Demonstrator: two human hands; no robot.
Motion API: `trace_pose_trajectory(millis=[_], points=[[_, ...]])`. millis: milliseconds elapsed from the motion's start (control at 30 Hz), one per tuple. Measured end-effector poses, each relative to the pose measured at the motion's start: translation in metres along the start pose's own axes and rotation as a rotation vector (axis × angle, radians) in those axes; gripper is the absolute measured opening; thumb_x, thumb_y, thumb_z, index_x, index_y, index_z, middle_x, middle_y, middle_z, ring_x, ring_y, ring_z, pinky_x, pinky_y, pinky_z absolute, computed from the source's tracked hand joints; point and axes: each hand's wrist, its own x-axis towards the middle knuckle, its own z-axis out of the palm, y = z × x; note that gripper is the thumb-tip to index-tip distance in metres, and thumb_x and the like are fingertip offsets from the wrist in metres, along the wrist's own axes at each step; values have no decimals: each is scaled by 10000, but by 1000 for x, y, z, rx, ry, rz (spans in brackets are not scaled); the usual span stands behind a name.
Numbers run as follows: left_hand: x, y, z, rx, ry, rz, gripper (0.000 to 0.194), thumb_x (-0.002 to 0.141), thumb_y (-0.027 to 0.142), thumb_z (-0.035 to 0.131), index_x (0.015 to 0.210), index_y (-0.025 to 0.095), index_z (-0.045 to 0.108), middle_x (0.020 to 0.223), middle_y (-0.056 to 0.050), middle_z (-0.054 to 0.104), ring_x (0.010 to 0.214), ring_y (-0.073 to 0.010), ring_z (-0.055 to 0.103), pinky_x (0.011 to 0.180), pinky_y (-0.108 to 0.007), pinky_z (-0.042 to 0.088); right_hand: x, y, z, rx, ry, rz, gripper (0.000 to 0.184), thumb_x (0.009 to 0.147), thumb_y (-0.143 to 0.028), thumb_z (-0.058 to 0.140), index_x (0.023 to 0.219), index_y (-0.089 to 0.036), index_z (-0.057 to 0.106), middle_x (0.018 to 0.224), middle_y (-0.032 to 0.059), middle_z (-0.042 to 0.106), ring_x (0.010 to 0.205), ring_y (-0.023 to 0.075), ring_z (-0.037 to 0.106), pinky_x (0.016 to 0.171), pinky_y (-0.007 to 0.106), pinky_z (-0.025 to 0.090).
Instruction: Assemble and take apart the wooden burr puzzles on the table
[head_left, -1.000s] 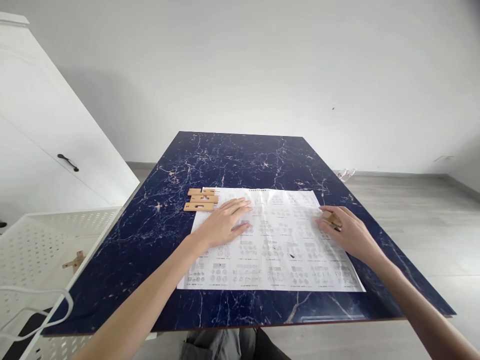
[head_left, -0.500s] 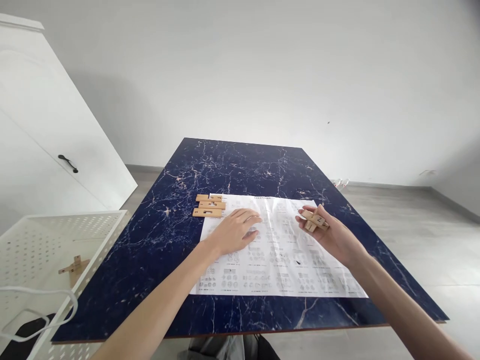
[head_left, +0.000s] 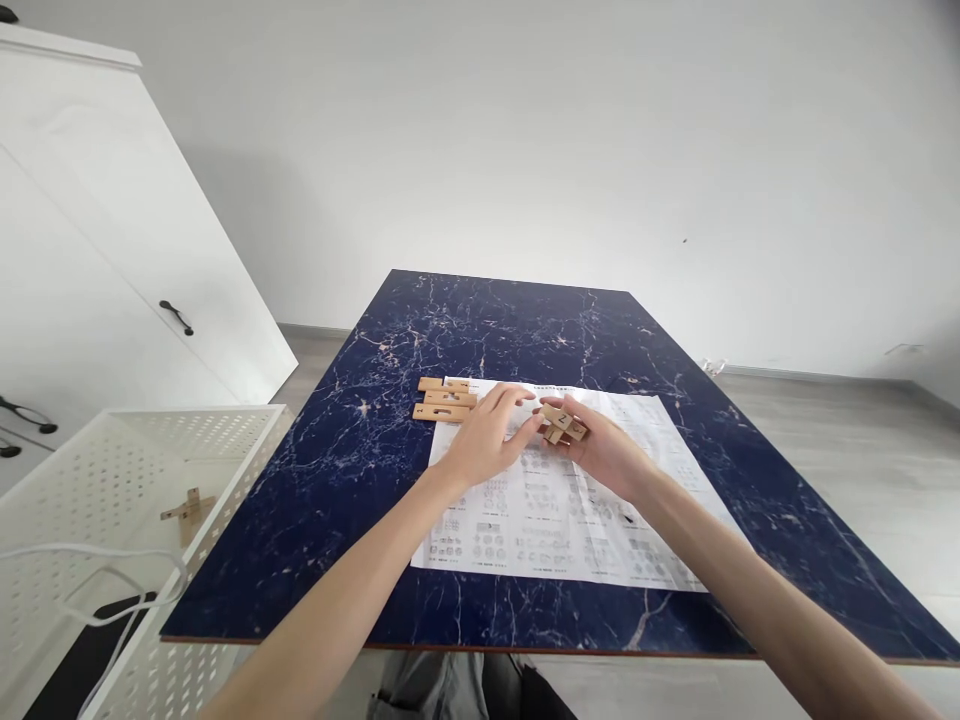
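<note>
My right hand (head_left: 609, 458) grips a small cluster of interlocking wooden puzzle pieces (head_left: 562, 421), one face marked with a 2, above the printed sheet (head_left: 517, 555). Close to its left side is my left hand (head_left: 484, 437), with fingers apart and nothing held. The left thumb tip reaches the cluster's edge; whether it touches is unclear. Past the left hand, three flat notched wooden pieces (head_left: 442, 412) lie side by side over the sheet's far left corner and the tabletop. Part of the cluster is hidden by the right fingers.
The sheet lies on a dark blue marbled table (head_left: 510, 320). At the left stands a white perforated basket (head_left: 259, 450) containing a wooden cross-shaped piece (head_left: 193, 503), a white cable (head_left: 97, 548) and a black object (head_left: 82, 665). Behind it is a white cabinet (head_left: 112, 240).
My right hand has carried the wooden cluster leftward, close to my left hand. The left hand stays over the sheet with its fingers raised toward the cluster. The camera view has shifted slightly.
</note>
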Motion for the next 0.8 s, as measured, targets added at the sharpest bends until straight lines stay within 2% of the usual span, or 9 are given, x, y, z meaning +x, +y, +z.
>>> trace_pose_trajectory(millis=[167, 267, 400, 500, 633, 700, 800], points=[[-1, 2, -1, -66, -4, -59, 333, 1139, 483, 491, 1362, 242, 545, 1426, -118, 624, 1282, -275, 640, 1069, -444, 552, 11, 3, 7, -73, -33, -35, 444, 1014, -613, 701, 1244, -242, 778, 1071, 64, 763, 945, 233, 701, 912, 391, 626], [0, 1, -1, -83, -27, -60, 367, 1116, 514, 547, 1383, 263, 533, 1440, -110, 619, 1336, -285, 613, 1109, -451, 534, 18, 4, 5, -160, -34, -67, 495, 1005, -676, 673, 1263, -260, 749, 1145, 67, 775, 954, 234, 699, 877, 377, 601], [0, -1, 0, -104, -42, -89, 424, 1088, 547, 600, 1395, 264, 527, 1451, -115, 615, 1353, -303, 602, 1135, -486, 518, 25, 9, -2, -309, -24, -114, 578, 1023, -761, 561, 1298, -279, 722, 1249, 88, 775, 1061, 273, 717, 858, 384, 588], [0, 1, 0, -148, -92, -125, 485, 1059, 574, 645, 1423, 273, 533, 1478, -118, 608, 1356, -318, 601, 1129, -510, 521, 21, 12, -4, -395, -5, -162, 600, 1037, -785, 498, 1335, -305, 700, 1249, 84, 780, 1129, 300, 727, 902, 417, 596], [4, 6, -3, -220, -199, -145, 598, 993, 553, 755, 1485, 287, 544, 1540, -125, 594, 1387, -345, 588, 1159, -537, 500, 8, 10, 3, -443, 15, -176, 606, 1056, -786, 449, 1409, -331, 638, 1208, 70, 787, 1111, 306, 751, 962, 463, 597], [8, 9, -5, -240, -226, -145, 591, 986, 517, 775, 1490, 292, 565, 1555, -116, 591, 1419, -347, 569, 1202, -546, 463, 4, 8, 7, -448, 13, -183, 616, 1059, -790, 433, 1391, -308, 626, 1162, 71, 790, 1064, 300, 765, 963, 467, 598], [12, 11, -8, -280, -250, -137, 512, 986, 472, 782, 1442, 299, 626, 1496, -104, 637, 1380, -342, 597, 1182, -543, 479, 1, 7, 10, -437, -12, -199, 608, 1076, -776, 403, 1421, -308, 577, 1163, 67, 783, 1019, 285, 775, 944, 463, 606]])
